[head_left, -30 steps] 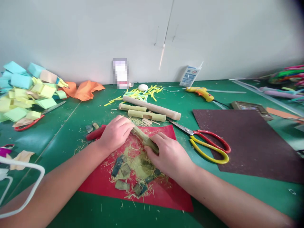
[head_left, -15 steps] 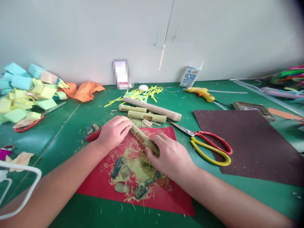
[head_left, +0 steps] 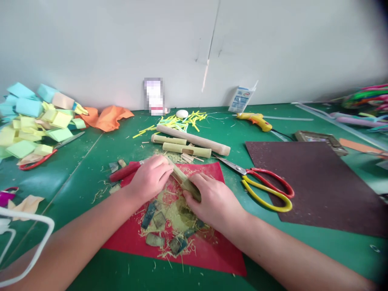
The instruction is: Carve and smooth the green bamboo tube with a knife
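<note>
A pale green bamboo tube (head_left: 182,178) with a cut-out in its side slants between my hands over a red sheet (head_left: 230,252). My right hand (head_left: 212,198) is wrapped round its near end. Curled fingers of my left hand (head_left: 154,176) close on the far end; whether a small piece is also pinched there is hidden. Just behind that hand lies a tool with a red handle (head_left: 125,171), its metal part mostly covered. Dark, worn squares like sandpaper (head_left: 159,219) lie among pale dust and shavings on the sheet.
Beyond my hands lie two cut bamboo pieces (head_left: 187,150) and a longer wooden stick (head_left: 194,139). Scissors (head_left: 257,182) with red and yellow handles rest on the right, partly over a dark board (head_left: 312,186). Further back is a yellow glue gun (head_left: 254,120). Folded papers (head_left: 28,117) pile up left.
My left hand has shifted slightly down and toward me, covering more of the tube's cut-out. More of the red-handled tool shows behind it. My right hand keeps its grip.
</note>
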Demonstrator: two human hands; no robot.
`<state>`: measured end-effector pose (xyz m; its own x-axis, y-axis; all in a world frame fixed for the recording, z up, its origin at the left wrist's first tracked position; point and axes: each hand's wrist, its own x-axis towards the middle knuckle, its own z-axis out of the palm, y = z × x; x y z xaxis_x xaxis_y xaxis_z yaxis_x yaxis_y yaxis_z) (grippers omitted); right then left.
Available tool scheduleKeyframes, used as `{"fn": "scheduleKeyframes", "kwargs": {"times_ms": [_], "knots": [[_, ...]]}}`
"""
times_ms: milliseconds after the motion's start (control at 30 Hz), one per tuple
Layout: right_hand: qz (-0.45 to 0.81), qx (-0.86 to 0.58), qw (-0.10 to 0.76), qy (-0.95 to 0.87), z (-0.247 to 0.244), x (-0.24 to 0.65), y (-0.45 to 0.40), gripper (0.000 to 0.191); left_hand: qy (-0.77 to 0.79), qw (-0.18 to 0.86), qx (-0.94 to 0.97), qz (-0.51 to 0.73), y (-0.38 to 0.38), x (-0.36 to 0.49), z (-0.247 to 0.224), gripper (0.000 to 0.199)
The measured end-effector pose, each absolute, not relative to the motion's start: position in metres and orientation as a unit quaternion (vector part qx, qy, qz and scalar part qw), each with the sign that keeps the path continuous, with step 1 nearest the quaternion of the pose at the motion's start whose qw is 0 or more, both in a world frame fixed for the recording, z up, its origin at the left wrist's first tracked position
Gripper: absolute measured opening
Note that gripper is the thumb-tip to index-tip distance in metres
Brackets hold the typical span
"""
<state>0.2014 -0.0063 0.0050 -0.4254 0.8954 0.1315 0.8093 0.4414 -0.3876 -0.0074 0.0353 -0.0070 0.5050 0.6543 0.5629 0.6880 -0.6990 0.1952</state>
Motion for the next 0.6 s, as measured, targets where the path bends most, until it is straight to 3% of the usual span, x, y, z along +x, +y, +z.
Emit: {"fn": "scheduleKeyframes", "kwargs": {"times_ms": [600], "knots": [[0.121, -0.508, 0.166, -0.836, 0.0014, 0.2002, -0.0085, 0.011, -0.391, 0.029, -0.869, -0.3, 0.0351, -0.0048, -0.0042, 0.019]]}}
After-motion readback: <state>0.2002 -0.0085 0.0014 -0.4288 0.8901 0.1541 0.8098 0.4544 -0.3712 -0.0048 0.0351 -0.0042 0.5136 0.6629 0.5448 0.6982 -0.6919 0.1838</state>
